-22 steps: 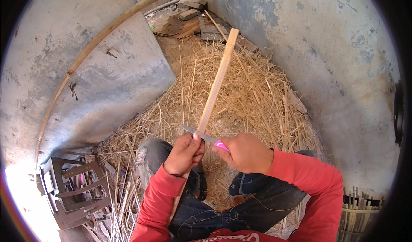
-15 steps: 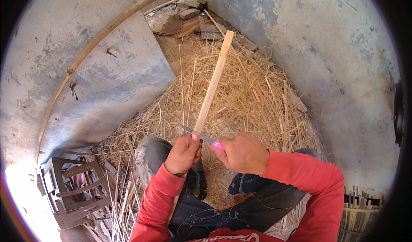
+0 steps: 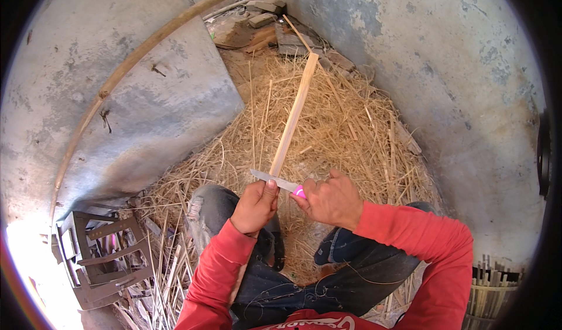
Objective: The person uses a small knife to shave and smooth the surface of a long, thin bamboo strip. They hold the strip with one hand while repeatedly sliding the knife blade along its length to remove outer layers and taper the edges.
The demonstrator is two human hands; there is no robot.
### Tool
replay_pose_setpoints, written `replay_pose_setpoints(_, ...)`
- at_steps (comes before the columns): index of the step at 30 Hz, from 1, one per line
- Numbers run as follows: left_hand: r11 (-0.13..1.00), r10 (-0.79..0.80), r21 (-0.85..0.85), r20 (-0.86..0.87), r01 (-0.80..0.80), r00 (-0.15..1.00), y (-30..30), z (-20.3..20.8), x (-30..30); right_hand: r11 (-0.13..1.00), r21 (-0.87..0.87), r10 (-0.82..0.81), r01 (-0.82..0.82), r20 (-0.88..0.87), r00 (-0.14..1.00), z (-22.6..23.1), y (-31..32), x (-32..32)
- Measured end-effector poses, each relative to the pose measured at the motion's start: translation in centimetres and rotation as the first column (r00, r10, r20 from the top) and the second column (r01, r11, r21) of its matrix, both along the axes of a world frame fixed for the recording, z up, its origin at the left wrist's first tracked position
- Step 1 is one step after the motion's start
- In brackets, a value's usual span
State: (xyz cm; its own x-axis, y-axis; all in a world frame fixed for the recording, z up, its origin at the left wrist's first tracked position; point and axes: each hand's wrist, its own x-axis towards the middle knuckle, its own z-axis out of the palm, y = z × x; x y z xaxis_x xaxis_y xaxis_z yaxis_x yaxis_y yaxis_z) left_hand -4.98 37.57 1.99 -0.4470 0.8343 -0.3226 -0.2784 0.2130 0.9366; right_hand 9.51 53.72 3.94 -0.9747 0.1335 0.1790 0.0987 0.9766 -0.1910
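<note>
A long, flat, pale strip of split bamboo or wood slants up and away from my left hand. That hand is closed round its near end, with the thumb up beside the blade. My right hand grips a knife by its pink handle, most of which the fingers hide. Its grey blade lies across the strip near the left thumb, tip pointing left. Whether the edge is cutting into the strip I cannot tell. Both hands are close together above my bent knees.
Straw-like shavings cover the floor between two worn plaster walls. Along the left wall arches a long pole. A dark slatted frame leans at lower left, upright slats stand at lower right, and bricks lie at the far end.
The strip's far end has come slightly nearer and lower. My right hand has turned a little, and the knife blade shows flatter and brighter. The whole view has shifted slightly.
</note>
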Motion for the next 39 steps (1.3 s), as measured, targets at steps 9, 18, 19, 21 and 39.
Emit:
replay_pose_setpoints(9, 0.997, 0.074, -0.047, 0.16, -0.067, 0.984, 1.2, 1.3, 0.0, 0.998, 0.055, 0.006, -0.003, -0.047, 0.999, -1.1, 1.9, -1.1)
replay_pose_setpoints(18, 0.995, -0.04, 0.094, 0.154, 0.026, 0.987, 0.4, 0.9, 0.2, 0.988, -0.152, 0.019, -0.018, 0.006, 1.0, 0.2, 0.9, -0.5)
replay_pose_setpoints(19, 0.993, -0.08, 0.103, 0.17, 0.063, 0.982, 0.3, 0.7, -0.3, 0.988, -0.151, 0.017, -0.016, 0.004, 1.0, 0.3, 0.9, -0.4)
replay_pose_setpoints(21, 0.987, -0.132, 0.108, 0.169, 0.115, 0.977, 0.1, 0.6, -0.7, 0.988, -0.152, 0.014, -0.014, -0.003, 1.0, 0.6, 0.7, -0.3)
replay_pose_setpoints(39, 0.999, -0.036, -0.025, 0.192, 0.041, 0.981, 0.1, 0.6, -0.1, 0.973, -0.232, 0.021, -0.018, 0.01, 1.0, 0.8, 1.2, -0.5)
